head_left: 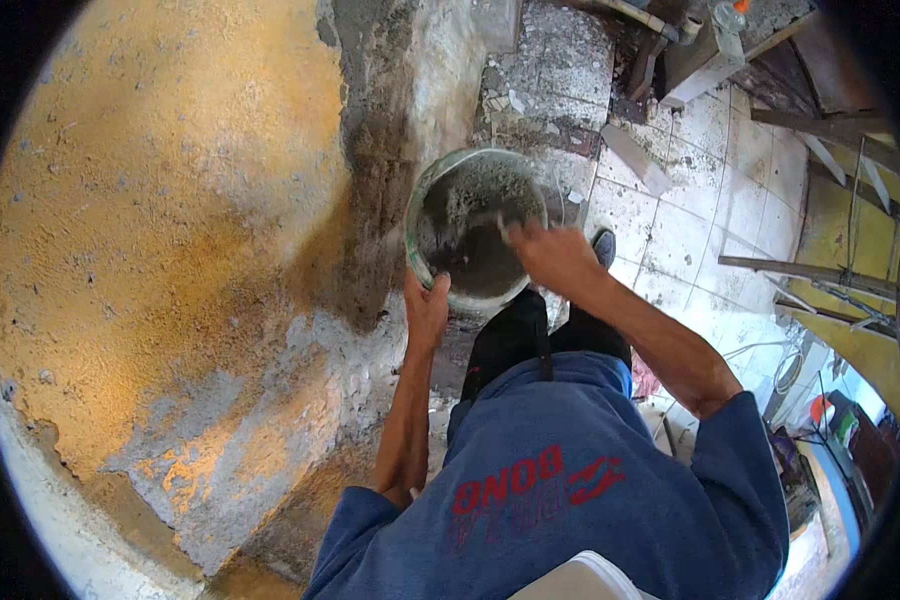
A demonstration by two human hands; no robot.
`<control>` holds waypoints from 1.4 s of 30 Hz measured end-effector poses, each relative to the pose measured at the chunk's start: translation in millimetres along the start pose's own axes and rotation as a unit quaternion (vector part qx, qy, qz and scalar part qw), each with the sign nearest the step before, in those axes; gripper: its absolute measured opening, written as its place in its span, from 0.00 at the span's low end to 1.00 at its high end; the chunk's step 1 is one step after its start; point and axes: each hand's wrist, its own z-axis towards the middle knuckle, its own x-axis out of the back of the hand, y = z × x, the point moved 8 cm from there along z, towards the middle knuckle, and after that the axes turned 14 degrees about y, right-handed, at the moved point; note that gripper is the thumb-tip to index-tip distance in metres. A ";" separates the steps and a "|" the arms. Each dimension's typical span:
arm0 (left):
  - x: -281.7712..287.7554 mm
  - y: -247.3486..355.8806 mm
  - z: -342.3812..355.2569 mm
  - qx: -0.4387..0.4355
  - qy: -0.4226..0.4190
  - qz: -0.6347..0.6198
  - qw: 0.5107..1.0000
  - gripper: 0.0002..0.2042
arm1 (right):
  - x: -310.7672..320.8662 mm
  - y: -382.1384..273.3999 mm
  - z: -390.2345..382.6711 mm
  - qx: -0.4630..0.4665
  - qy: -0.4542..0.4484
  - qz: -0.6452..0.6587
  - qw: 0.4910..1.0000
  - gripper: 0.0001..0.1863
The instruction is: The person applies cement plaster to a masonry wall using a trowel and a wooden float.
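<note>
A round, pale green-rimmed bucket (423, 190) is in front of me, beside the wall. Wet grey mortar (490, 262) lies inside it, with a rougher, lumpy patch toward the far side. My left hand (429, 308) grips the near left rim, its thumb over the edge. Above the right part of the opening, my right hand (555, 262) is closed around a small hand tool (504, 228). The tool reaches into the bucket; its working end is blurred and hidden, so I cannot tell its exact kind.
At left stands a yellow wall (190, 130) with peeling paint and grey patches. White floor tiles (685, 200) spread to the right, with a loose board (635, 160) on them. Wooden planks and frames (810, 270) crowd the far right. My shoe (604, 247) shows beside the bucket.
</note>
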 end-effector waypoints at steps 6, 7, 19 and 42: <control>-11.7 7.4 -2.5 0.025 0.002 0.001 1.000 0.29 | -17.5 -13.0 -39.2 0.003 0.012 0.015 1.000 0.21; -14.3 9.7 -4.4 0.024 -0.001 0.001 1.000 0.29 | -6.7 -11.0 -32.1 -0.001 0.013 0.014 1.000 0.21; -36.9 27.1 -11.2 -0.121 -0.034 0.103 0.987 0.37 | -46.4 1.6 -37.1 -0.143 -0.123 0.114 0.975 0.13; -55.6 -22.5 -31.7 0.097 -0.026 0.076 0.992 0.30 | -31.2 33.3 -53.3 -0.063 0.026 -0.130 0.989 0.15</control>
